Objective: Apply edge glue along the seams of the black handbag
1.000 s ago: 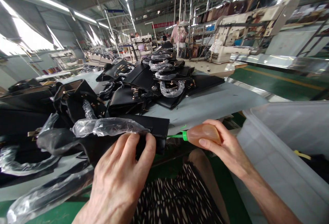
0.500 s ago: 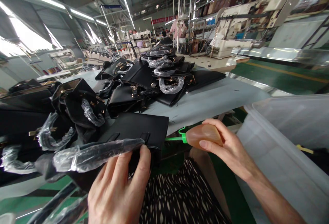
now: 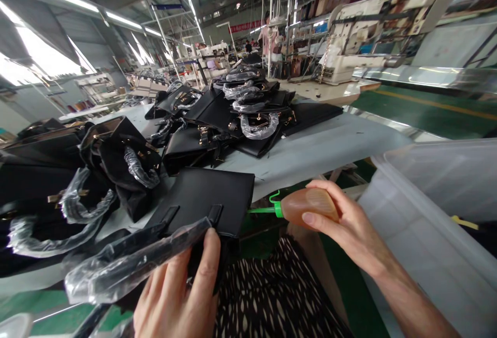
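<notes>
A flat black bag (image 3: 209,193) lies at the near edge of the table, its plastic-wrapped handle (image 3: 135,260) drooping to the left. My left hand (image 3: 178,291) grips the bag's near side by the handle, fingertips on top and the thumb side hidden. In my right hand (image 3: 337,219) is a brown squeeze bottle (image 3: 306,206) with a green nozzle, held on its side. The nozzle tip points left at the bag's right edge; whether it touches cannot be made out.
Black bags (image 3: 233,110) are piled on the grey table (image 3: 310,146), with more bags (image 3: 116,162) at the left. A translucent bin (image 3: 427,214) stands at the right. Farther back are a sewing machine (image 3: 345,43) and a person (image 3: 267,43).
The wrapped handle has swung down and to the left, showing more of the bag's face. My left hand has shifted slightly down and left. The bottle has hardly moved.
</notes>
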`<state>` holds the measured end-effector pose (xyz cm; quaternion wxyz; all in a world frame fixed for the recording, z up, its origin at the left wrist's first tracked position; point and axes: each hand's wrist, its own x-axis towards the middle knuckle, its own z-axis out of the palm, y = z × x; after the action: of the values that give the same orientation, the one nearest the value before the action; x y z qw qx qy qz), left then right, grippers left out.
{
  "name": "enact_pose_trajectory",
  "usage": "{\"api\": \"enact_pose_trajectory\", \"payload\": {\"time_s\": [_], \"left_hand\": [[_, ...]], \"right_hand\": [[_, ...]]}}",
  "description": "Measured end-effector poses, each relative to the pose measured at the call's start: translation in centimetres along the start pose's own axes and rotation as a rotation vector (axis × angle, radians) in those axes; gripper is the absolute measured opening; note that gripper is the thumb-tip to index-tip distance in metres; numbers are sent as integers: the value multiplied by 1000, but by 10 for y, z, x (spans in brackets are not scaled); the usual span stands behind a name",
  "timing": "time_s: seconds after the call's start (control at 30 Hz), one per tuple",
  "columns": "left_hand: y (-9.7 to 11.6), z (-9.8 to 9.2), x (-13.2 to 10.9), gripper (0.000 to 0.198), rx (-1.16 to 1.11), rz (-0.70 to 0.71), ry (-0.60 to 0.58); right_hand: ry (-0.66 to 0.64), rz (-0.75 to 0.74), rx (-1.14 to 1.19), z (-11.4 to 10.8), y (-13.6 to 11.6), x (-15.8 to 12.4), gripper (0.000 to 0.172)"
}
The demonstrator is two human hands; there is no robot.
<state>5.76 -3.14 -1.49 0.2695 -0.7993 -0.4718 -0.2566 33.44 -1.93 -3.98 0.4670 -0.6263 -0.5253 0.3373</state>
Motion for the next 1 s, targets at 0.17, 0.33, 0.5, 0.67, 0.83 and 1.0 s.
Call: {"api": "enact_pose_trajectory", "payload": {"time_s": [0.17, 0.33, 0.5, 0.67, 0.83, 1.0], "left_hand": [[-3, 0, -2, 62, -7, 0, -5], [-2, -3, -4, 68, 2, -25, -37], [-1, -4, -7, 76, 40, -49, -28], [-3, -3, -10, 79, 35, -61, -37], [-5, -2, -14, 75, -5, -50, -26], [-10, -6, -10, 63, -12, -22, -9]], "right_hand": [[-7, 1, 5, 0, 0, 0, 41], [17, -30, -30, 0, -2, -2, 41], [-17, -5, -11, 1, -6, -6, 42], [-30, 5, 2, 1, -9, -9, 41], [-64, -1, 18, 1, -9, -10, 40], [-44, -28, 3, 3, -13, -11, 40]]}}
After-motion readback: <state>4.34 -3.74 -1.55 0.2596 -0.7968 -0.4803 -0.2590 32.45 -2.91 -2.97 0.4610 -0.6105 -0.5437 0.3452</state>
